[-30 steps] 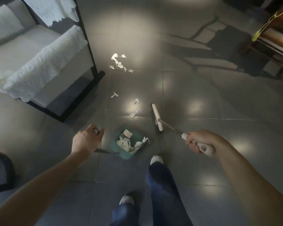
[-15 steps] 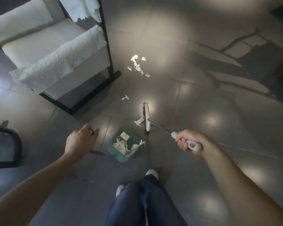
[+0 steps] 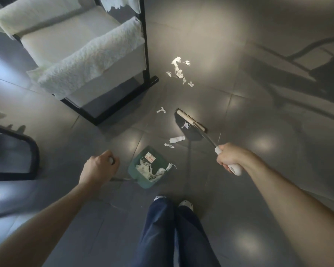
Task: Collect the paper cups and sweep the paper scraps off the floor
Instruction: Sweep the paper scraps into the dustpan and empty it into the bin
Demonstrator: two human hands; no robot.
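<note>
Since half a second ago your broom head (image 3: 191, 121) has swung right and tilted, leaving two scraps (image 3: 176, 139) loose on the grey floor (image 3: 258, 93) between it and the dustpan. Upper left stands the white armchair (image 3: 81, 54). At lower centre, the green dustpan (image 3: 148, 166) holds torn paper. Your left hand (image 3: 99, 168) is clenched on its handle; your right hand (image 3: 230, 157) is wrapped around the broom's white grip. More paper scraps (image 3: 179, 72) lie clustered at upper centre.

A small white label (image 3: 150, 157) with red print is seen inside the green dustpan (image 3: 133, 166). Its text cannot be read. No other writing is seen.
</note>
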